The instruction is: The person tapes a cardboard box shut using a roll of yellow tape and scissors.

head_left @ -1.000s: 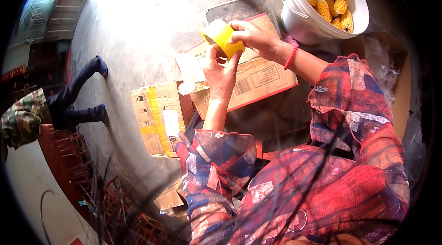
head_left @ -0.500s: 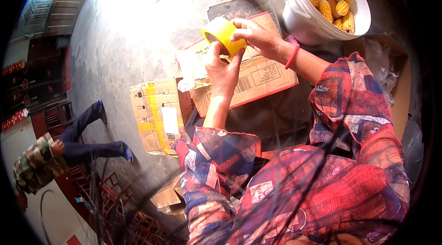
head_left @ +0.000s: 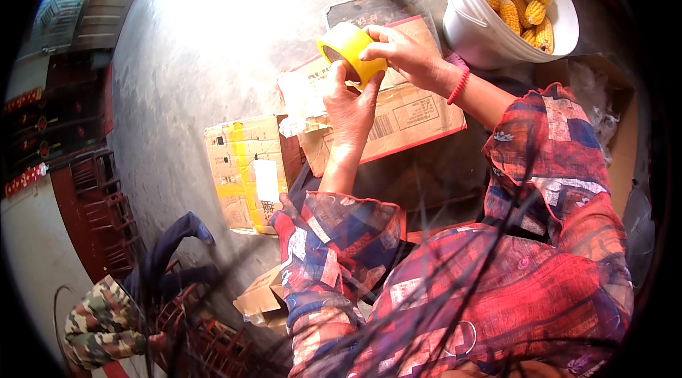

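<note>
Head view, looking down: both hands meet on a yellow tape roll (head_left: 346,49), held up above a flattened carton (head_left: 398,119) on the concrete floor (head_left: 199,65). The left hand (head_left: 349,109) rises from below with its fingers closed on the roll's lower side, thumb against its rim. The right hand (head_left: 406,57) comes in from the right, its fingertips pinched shut on the roll's upper edge; whether they hold a loose tape end cannot be told. A red bracelet (head_left: 459,85) circles the right wrist, and both arms wear red and blue patterned sleeves (head_left: 547,165). Beyond the hands, at the upper right, stands a white bucket (head_left: 483,30) filled with yellow corn cobs (head_left: 515,1), just beside the carton's far corner. Left of the left forearm lies a second box (head_left: 245,168) with yellow tape strips and a white label on it. At the lower left, another person (head_left: 106,321) in camouflage clothing and dark trousers is near a red crate (head_left: 96,214), well apart from the hands.
</note>
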